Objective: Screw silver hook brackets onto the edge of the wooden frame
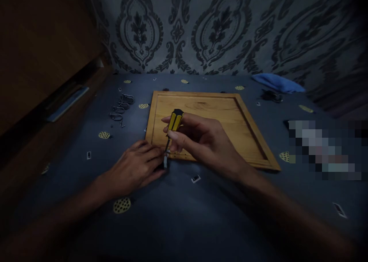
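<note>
From my remote seat: my R hand (207, 141) has a yellow/black screwdriver (176, 122) pinched b/w thumb & fingers, handle up, shaft angled down to a small metal fitting (165, 161) at the near edge of a framed wood panel (212, 118). Can't tell if the tip is seated in it. My L hand (140, 164) is palm down at the panel's near-left corner, fingertips right by the fitting; can't tell tbh if they're actually gripping it.

Edges/room: panel lies flat on the patterned tablecloth (161, 219), raised frame facing up. Cloth runs from its near edge down toward me, w/ my forearms crossing either side, so sideways room is tightest right at that corner. Off the panel's L side there's a strip of cloth, then metal loops (122, 105) & some tiny screw-like bits (122, 124), near but not touching. Past those, the cabinet (43, 43) walls off the L, w/ a flat blue item (67, 104) in its slot. Wallpapered wall (178, 32) closes the far side. Far R: blue rag (277, 83), a dark lump (271, 96) just below it. A pixelated item (322, 150) sits R of the panel, well apart.

Count: 2 hands, 1 driver, 1 panel, 1 fitting visible, 1 rag, 1 lump, approx 4 loops (overlapping, so not exact). Screw bits too small to count.
</note>
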### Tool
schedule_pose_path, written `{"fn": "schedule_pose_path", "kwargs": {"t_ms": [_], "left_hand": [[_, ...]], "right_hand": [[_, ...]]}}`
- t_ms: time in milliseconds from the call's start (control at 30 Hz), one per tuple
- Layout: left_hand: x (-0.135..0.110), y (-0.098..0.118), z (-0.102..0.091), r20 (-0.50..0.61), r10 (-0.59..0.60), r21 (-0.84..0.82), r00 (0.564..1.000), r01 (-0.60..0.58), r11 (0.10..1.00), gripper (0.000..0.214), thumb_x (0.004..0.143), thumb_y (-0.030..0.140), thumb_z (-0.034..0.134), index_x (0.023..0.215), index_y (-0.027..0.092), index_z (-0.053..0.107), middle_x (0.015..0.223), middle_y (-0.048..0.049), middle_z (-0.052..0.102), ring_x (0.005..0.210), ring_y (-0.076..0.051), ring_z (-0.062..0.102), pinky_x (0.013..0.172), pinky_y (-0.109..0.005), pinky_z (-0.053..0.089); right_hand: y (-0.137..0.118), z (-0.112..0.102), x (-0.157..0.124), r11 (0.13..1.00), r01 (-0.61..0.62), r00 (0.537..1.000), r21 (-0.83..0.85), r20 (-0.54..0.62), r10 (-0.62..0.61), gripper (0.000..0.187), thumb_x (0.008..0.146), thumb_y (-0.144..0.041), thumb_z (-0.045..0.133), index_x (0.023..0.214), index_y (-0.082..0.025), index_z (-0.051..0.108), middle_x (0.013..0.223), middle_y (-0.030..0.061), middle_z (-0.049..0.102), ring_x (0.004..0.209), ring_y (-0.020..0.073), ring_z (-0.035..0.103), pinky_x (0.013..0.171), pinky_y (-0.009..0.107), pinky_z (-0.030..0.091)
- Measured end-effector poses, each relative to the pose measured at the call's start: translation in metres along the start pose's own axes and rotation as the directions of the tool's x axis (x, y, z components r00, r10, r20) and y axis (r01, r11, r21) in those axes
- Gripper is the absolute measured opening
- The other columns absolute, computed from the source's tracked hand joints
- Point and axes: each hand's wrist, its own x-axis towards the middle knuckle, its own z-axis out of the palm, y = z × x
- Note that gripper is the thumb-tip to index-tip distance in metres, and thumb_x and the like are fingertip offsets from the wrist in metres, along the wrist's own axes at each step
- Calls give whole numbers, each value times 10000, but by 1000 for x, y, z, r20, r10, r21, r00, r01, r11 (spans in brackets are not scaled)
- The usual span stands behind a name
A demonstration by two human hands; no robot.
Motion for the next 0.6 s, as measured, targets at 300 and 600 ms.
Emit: {"fn": "schedule_pose_path", "kwargs": {"t_ms": [300,600], "left_hand": [[1,1,-2,12,4,0,1000,-4,1000,328,1077,313,471,1106,120,734,1131,-92,776,1052,-225,716,958,-392,537],[0,-1,-1,28,-1,-21,1000,2,1000,324,1071,315,484,1139,122,735,1150,-106,771,1068,-236,712,964,-411,550]], "right_hand": [[2,2,1,1000,-12,996,15,-83,13,364,849,-502,799,829,-217,574,745,-7,647,591,141,628,534,283,523],[-1,4,3,998,44,997,-42,-69,-47,448,821,-530,809,697,-222,507,624,-46,517,562,116,533,496,253,435]]}}
